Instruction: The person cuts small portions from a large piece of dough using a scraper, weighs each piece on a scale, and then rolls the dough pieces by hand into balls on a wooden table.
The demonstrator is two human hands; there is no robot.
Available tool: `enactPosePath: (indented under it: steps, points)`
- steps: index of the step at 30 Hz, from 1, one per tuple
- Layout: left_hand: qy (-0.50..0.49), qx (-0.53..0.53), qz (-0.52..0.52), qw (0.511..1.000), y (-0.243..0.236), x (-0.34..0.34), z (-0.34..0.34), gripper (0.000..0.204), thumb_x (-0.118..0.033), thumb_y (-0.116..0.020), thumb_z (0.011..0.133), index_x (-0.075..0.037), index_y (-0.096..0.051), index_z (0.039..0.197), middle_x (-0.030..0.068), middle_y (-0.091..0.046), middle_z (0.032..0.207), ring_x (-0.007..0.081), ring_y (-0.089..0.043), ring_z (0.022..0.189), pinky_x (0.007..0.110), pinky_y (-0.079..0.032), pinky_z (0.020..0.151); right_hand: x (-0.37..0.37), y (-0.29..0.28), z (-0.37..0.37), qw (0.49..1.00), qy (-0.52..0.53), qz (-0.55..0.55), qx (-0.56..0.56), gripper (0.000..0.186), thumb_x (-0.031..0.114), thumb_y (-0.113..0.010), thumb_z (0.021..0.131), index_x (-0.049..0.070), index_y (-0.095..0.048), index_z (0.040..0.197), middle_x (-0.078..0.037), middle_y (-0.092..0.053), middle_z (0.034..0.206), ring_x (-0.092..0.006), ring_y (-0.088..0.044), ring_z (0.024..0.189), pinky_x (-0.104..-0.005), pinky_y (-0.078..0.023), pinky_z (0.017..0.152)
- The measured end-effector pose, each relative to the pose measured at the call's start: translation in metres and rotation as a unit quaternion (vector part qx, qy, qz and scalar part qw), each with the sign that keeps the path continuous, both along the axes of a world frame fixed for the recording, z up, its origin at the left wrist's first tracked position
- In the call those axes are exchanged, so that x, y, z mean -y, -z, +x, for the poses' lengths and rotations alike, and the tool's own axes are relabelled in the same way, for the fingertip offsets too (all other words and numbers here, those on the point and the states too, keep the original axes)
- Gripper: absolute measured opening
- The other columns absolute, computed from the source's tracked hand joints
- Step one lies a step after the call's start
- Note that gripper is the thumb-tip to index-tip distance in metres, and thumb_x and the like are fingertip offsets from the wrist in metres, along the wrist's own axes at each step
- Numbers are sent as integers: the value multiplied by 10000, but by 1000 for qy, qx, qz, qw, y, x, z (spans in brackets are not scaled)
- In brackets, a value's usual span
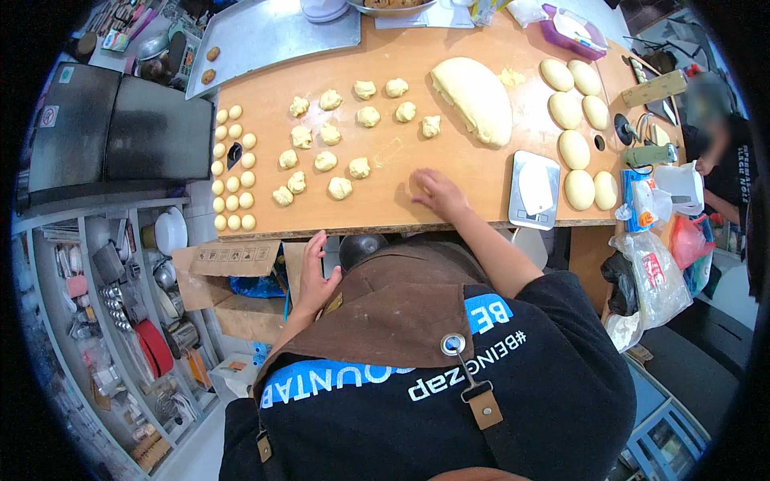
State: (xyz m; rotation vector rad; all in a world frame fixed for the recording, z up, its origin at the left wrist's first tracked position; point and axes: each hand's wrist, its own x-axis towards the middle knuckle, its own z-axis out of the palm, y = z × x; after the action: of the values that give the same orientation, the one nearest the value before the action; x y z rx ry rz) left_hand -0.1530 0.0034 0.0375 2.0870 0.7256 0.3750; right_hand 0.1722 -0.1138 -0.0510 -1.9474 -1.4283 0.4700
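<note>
My right hand rests on the wooden worktop near its front edge, fingers slightly bent and apart, with nothing visible in it. My left hand is just off that edge, fingers apart and empty. Several rough dough pieces lie up and left of my right hand. A large dough slab sits beyond it. A digital scale with a white scraper on it is to the right. Several smooth dough balls line the right side, and several small rounded ones the left.
A metal tray and purple container sit at the back. A co-worker stands at the far right near plastic bags. A dark fridge and shelves are at left. A cardboard box is below the table.
</note>
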Motion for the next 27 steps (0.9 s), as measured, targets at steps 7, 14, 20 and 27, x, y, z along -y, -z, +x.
enactPosePath:
  steps: [7,14,20,27]
  points:
    - [-95,108,-312,939,-14,-1,63,541,-69,-570,873,-67,-336,1361,91,-414,1360,206,-398,1252,336,-367,971,52,-41,-17,986,47,-161,5,518,163,-718,762,42,-452,1189,-155,-581,1134,-340,-561,1066,-394,-472,898]
    - [-75,197,-708,674,-84,-1,132,589,-490,-366,969,-38,-366,1347,113,-477,1295,231,-474,1177,386,-405,966,4,-148,-27,970,57,137,-191,534,124,-777,708,48,-479,1146,-118,-637,1004,-309,-633,937,-392,-515,798]
    - [91,278,-792,536,-150,3,149,781,-651,-230,922,-13,-383,1346,140,-508,1267,225,-530,1110,370,-440,921,-11,-225,-34,918,-143,362,80,261,103,-741,714,79,-643,955,-85,-671,966,-261,-641,958,-389,-505,843]
    - [34,347,-661,664,-181,10,149,842,-676,-231,904,35,-351,1339,140,-457,1313,222,-478,1182,344,-410,964,6,-268,-31,911,-43,384,143,195,126,-732,702,127,-695,894,-12,-683,949,-180,-606,759,-323,-451,708]
